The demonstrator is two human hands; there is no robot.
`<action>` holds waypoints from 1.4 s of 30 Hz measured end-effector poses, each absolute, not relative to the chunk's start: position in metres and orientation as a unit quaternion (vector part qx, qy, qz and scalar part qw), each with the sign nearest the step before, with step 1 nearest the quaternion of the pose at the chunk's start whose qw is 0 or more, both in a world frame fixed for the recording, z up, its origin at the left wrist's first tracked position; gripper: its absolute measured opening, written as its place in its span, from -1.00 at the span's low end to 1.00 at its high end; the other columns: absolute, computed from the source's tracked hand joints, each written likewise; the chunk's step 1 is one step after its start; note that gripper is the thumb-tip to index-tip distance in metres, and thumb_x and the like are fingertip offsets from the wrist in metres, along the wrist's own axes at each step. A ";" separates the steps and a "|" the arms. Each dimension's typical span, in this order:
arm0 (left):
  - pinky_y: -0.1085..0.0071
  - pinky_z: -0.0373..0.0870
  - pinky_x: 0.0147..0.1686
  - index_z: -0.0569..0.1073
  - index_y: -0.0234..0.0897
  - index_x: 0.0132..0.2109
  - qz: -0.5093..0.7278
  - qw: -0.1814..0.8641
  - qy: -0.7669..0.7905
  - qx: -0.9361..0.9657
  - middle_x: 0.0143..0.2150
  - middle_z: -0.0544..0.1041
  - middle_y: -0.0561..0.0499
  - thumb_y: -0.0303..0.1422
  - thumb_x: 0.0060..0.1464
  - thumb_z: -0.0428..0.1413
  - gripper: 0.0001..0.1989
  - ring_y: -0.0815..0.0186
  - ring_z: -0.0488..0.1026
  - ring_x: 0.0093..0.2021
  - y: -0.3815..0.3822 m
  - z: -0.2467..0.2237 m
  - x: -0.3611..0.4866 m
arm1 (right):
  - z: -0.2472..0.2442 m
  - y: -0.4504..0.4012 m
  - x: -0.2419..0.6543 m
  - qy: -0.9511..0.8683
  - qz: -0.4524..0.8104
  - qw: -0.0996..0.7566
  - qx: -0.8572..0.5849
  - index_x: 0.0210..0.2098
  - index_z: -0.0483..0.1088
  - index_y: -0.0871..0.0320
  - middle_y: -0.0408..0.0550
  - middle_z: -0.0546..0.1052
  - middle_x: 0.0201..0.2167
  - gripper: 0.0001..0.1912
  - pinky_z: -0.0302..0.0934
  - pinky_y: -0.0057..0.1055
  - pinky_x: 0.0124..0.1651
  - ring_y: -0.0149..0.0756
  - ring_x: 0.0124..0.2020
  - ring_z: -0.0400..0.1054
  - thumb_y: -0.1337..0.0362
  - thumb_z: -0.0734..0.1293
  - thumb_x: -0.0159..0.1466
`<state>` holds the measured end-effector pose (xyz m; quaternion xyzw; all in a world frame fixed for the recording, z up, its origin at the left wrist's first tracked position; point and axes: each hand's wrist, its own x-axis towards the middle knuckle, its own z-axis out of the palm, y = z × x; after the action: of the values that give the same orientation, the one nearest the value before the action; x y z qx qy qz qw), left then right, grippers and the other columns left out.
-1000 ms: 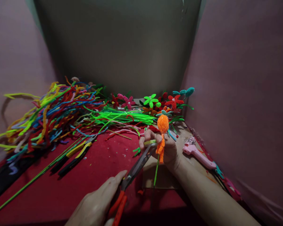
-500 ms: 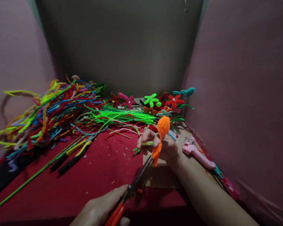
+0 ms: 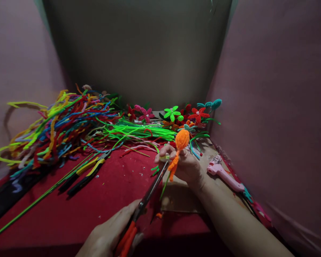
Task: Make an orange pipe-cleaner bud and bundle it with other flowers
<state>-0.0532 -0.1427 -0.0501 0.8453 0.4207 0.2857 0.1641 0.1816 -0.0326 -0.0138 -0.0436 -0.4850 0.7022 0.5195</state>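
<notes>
My left hand (image 3: pixel 109 226), low in the view, is wrapped round the red handles of a pair of scissors (image 3: pixel 149 194). The blades point up and away, with their tips just left of an orange pipe-cleaner bud's (image 3: pixel 182 139) loose tail ends. My right hand (image 3: pixel 186 164) pinches that bud by its narrow neck, round end up. Several orange ends hang below the fingers, and a thin green stem slants down beneath them. Part of the right fingers is hidden behind the bud and its tail.
A heap of coloured pipe cleaners (image 3: pixel 61 128) lies left, beside a bright green bundle (image 3: pixel 147 131). Yellow-black pliers (image 3: pixel 87 173) rest on the red cloth (image 3: pixel 117 192). Finished flowers (image 3: pixel 172 113) stand at the back. A pink glue gun (image 3: pixel 226 175) lies right on cardboard (image 3: pixel 182 200).
The scissors' tips have shifted up and left, off the orange tail ends. The bud has moved slightly left and tilted, and its ends now spread apart above the visible green stem.
</notes>
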 end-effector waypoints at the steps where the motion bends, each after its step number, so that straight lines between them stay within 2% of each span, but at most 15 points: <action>1: 0.47 0.49 -0.20 0.18 -0.04 0.20 0.285 0.161 0.424 0.844 0.03 0.49 0.05 -0.42 0.11 -0.03 -0.50 0.27 0.50 -0.10 -0.142 -0.053 -0.056 | -0.014 -0.033 0.181 -0.480 0.698 0.529 -0.049 -0.44 0.52 0.14 -0.06 0.42 -0.29 -0.88 0.26 -0.26 -0.18 -0.26 -0.28 0.38 0.24 0.44 0.01; 6: 0.43 0.30 0.03 -0.02 -0.20 0.28 0.255 0.067 0.385 0.885 0.16 0.35 -0.08 -0.47 0.10 -0.06 -0.39 0.26 0.35 0.09 -0.140 -0.052 -0.060 | -0.015 -0.034 0.178 -0.474 0.686 0.547 -0.081 -0.40 0.54 0.12 -0.06 0.43 -0.25 -0.89 0.26 -0.33 -0.24 -0.27 -0.28 0.36 0.30 0.41 0.04; 10: 0.46 0.29 0.04 -0.08 -0.30 0.29 0.238 -0.001 0.376 0.895 0.14 0.37 -0.15 -0.47 0.05 -0.06 -0.34 0.26 0.35 0.09 -0.138 -0.047 -0.058 | -0.015 -0.035 0.176 -0.482 0.681 0.542 -0.101 -0.42 0.54 0.12 -0.05 0.45 -0.26 -0.89 0.26 -0.33 -0.25 -0.26 -0.29 0.37 0.26 0.42 0.02; 19: 0.50 0.44 -0.13 0.03 -0.35 0.25 0.254 -0.103 0.390 0.879 0.02 0.48 -0.22 -0.51 0.08 -0.15 -0.45 0.25 0.47 -0.04 -0.135 -0.043 -0.048 | -0.016 -0.037 0.173 -0.486 0.679 0.543 -0.084 -0.40 0.54 0.11 -0.05 0.45 -0.24 -0.90 0.27 -0.32 -0.29 -0.22 -0.25 0.39 0.28 0.38 0.07; 24: 0.47 0.45 -0.14 0.08 -0.41 0.22 0.253 -0.130 0.377 0.882 -0.01 0.48 -0.27 -0.49 0.10 -0.16 -0.49 0.23 0.48 -0.05 -0.134 -0.039 -0.044 | -0.016 -0.039 0.173 -0.482 0.684 0.541 -0.087 -0.40 0.54 0.10 -0.06 0.46 -0.23 -0.91 0.25 -0.30 -0.21 -0.25 -0.24 0.39 0.28 0.40 0.06; 28: 0.45 0.44 -0.12 0.10 -0.43 0.21 0.253 -0.135 0.381 0.879 0.01 0.47 -0.29 -0.47 0.11 -0.16 -0.50 0.21 0.46 -0.03 -0.135 -0.039 -0.044 | -0.018 -0.039 0.172 -0.482 0.689 0.534 -0.091 -0.38 0.54 0.11 -0.06 0.45 -0.22 -0.88 0.24 -0.30 -0.16 -0.26 -0.23 0.38 0.26 0.41 0.06; 34: 0.46 0.42 -0.09 0.11 -0.35 0.21 0.258 -0.122 0.391 0.875 0.01 0.49 -0.21 -0.45 0.10 -0.14 -0.50 0.24 0.47 -0.04 -0.133 -0.040 -0.043 | -0.020 -0.038 0.171 -0.488 0.692 0.525 -0.082 -0.34 0.54 0.14 -0.03 0.45 -0.24 -0.85 0.24 -0.33 -0.21 -0.25 -0.23 0.37 0.26 0.38 0.08; 42: 0.46 0.45 -0.15 0.19 -0.40 0.12 0.251 -0.142 0.372 0.883 -0.06 0.52 -0.25 -0.48 0.06 -0.14 -0.56 0.23 0.51 -0.10 -0.134 -0.038 -0.040 | -0.019 -0.039 0.171 -0.503 0.684 0.521 -0.089 -0.35 0.53 0.11 -0.05 0.45 -0.28 -0.85 0.26 -0.31 -0.20 -0.29 -0.28 0.37 0.22 0.38 0.09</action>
<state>-0.0400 -0.1341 -0.0376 0.8825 0.3716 0.2507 -0.1423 0.1710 -0.0387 -0.0194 -0.0889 -0.5027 0.6840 0.5211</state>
